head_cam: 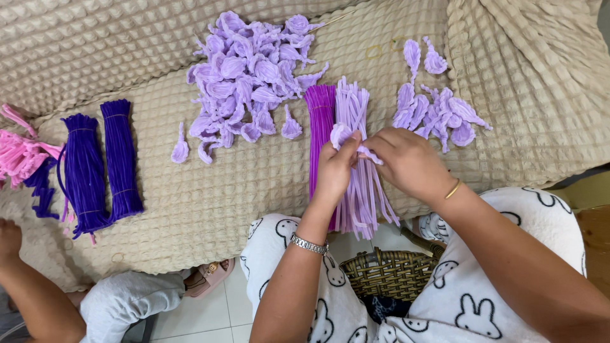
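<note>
Both hands meeting over a fuzzy lilac pipe cleaner (pixel 363 152), bending it into a petal loop. Left hand (pixel 335 166) pinching the rounded loop end between thumb and fingertips; right hand (pixel 406 162) closing on the twisted stem just beside it. Hands nearly touching, both clamped on the same piece. Metal link watch (pixel 309 244) sitting on left wrist, thin gold bangle (pixel 453 188) on right.

Working directly above a loose bundle of straight lilac pipe cleaners (pixel 357 178), fanning out at the near end and overhanging the cushion edge. Lying right against it on the left: a tighter magenta bundle (pixel 319 121), banded near the top.

Resting on a beige waffle-textured cushion cover (pixel 210 190), soft, puffy grid. Finished lilac petals piling up in a big heap (pixel 251 70) at the far centre, teardrop-shaped and fluffy; smaller heap (pixel 435 108) at right, well apart from the first. Two dark purple bundles (pixel 101 165) lying side by side far left, pink fuzzy pieces (pixel 22 155) at the left edge.

Sitting below: lap in white fabric with rabbit print (pixel 470 305), woven wicker basket (pixel 391 273) between the knees, dark olive weave. Another person's arm (pixel 28 286) and grey-trousered knee showing bottom left, pink sandal (pixel 213 276) on white floor tiles.
</note>
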